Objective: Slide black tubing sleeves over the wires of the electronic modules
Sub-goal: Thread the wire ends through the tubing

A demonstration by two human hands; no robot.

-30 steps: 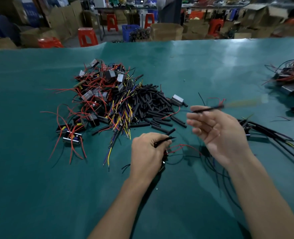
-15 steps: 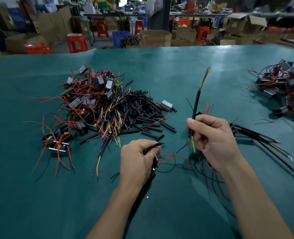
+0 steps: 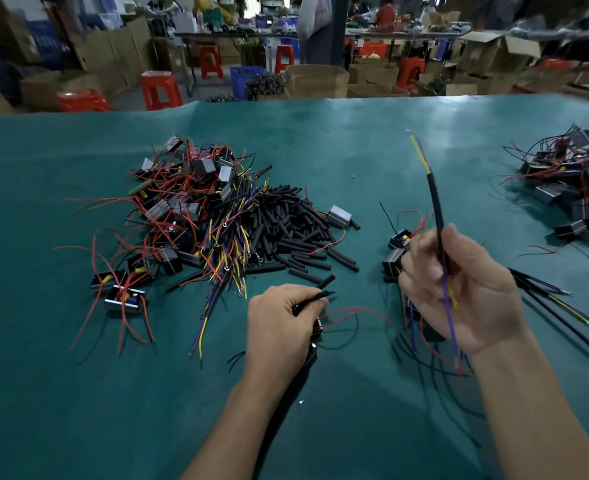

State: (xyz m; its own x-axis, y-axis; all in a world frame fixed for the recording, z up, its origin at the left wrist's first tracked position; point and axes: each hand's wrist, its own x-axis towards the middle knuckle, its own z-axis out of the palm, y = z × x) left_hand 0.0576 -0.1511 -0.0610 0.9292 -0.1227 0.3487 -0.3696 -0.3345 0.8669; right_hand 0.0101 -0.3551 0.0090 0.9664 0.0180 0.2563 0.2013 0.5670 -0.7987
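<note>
Nearest the camera, the left hand (image 3: 282,327) is curling round a short black sleeve (image 3: 315,295), pinching it between thumb and forefinger just above the worktop (image 3: 78,410); red and black leads are trailing out from under the palm, though whether a module sits beneath it is hidden. Beside it, the right hand (image 3: 459,289) is gripping a long sleeved wire bundle (image 3: 436,209) upright, fingers wrapped about its lower part, with yellow and blue conductors showing above the tubing and more blue and yellow wire hanging below the palm.

Judging by their look, the sleeves are going to handle as light, limp, slightly rubbery tubes: pinching near the open mouth should be keeping it round enough for a wire tip to enter, while squeezing mid-length would be flattening it. The wires are looking thin and floppy, so holding them close to the tip ought to be stopping them from buckling.

Further out, loose black tubing sleeves (image 3: 286,230) are lying in a heap touching a tangle of unsleeved modules (image 3: 189,202). To the right, finished sleeved leads (image 3: 556,306) are lying near the edge, and another module pile (image 3: 577,181) is sitting well apart.

Beyond the worktop, open cardboard boxes (image 3: 315,81) are standing on the floor, contents unclear, and a blue crate (image 3: 246,77) is standing beside a dark tangle of what may be wiring, among red stools (image 3: 160,90).
</note>
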